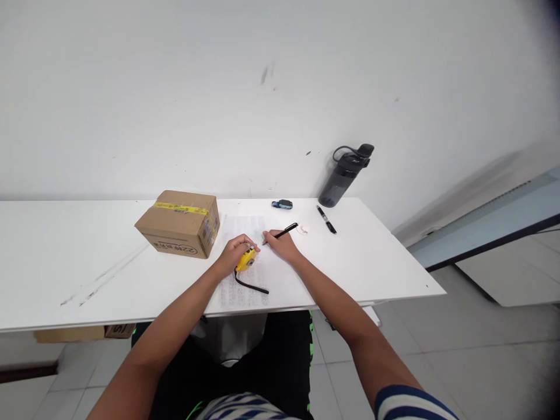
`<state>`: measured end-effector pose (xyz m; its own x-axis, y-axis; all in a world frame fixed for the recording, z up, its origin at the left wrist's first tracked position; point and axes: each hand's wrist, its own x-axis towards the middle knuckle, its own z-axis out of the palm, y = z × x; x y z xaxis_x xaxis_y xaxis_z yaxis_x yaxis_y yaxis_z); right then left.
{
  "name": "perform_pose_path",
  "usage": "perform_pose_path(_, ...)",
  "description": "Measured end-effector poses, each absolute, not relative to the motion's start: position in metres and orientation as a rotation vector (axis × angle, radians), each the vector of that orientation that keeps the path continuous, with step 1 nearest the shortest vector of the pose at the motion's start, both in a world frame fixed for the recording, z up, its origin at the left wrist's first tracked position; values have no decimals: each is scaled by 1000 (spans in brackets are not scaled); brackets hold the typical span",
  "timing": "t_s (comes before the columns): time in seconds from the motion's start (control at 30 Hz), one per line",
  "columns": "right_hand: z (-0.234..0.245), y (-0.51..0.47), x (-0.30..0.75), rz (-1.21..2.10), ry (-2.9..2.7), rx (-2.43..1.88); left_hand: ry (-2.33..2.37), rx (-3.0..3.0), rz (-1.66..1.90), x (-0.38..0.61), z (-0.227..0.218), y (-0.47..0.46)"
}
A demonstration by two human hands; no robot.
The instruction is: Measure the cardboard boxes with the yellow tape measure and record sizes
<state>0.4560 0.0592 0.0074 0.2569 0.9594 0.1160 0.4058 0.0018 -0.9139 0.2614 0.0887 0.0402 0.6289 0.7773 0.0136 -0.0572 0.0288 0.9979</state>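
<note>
Head camera view: I locate the black pen (289, 228) above the printed sheet (230, 291), gripped between the thumb and fingers of the right hand (282, 245). Its long axis runs from near left, at the writing tip, to far right. I cannot confirm whether the tip touches the paper. The left hand (234, 254) is closed on the yellow tape measure (245, 262), whose black strap (252, 287) trails to the near right across the sheet. Key relation: the tape measure lies to the near left of the pen tip, and both hands sit close together, the left hand nearer the tape measure. Outward on the white table (371, 256), I note a cardboard box (175, 226) on the left, a small dark object (283, 204) at the far side, a black marker (326, 219) to the right, and an upright dark bottle (341, 179) beyond it.
</note>
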Motion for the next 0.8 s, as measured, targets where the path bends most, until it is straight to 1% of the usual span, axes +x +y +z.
perform_pose_path(0.1,6,59,456,760,-1334,-1562,684,1372,726,263,37,90)
perform_pose_path(0.27,0,61,457,652,-1281,-1560,711,1371,749,263,29,93)
perform_pose_path(0.37,-1,61,458,663,-1282,-1561,718,1367,740,264,27,94)
perform_pose_path(0.5,0,61,458,715,-1318,-1539,709,1369,728,263,28,95)
perform_pose_path(0.8,-2,61,462,661,-1300,-1533,741,1351,758,262,33,94)
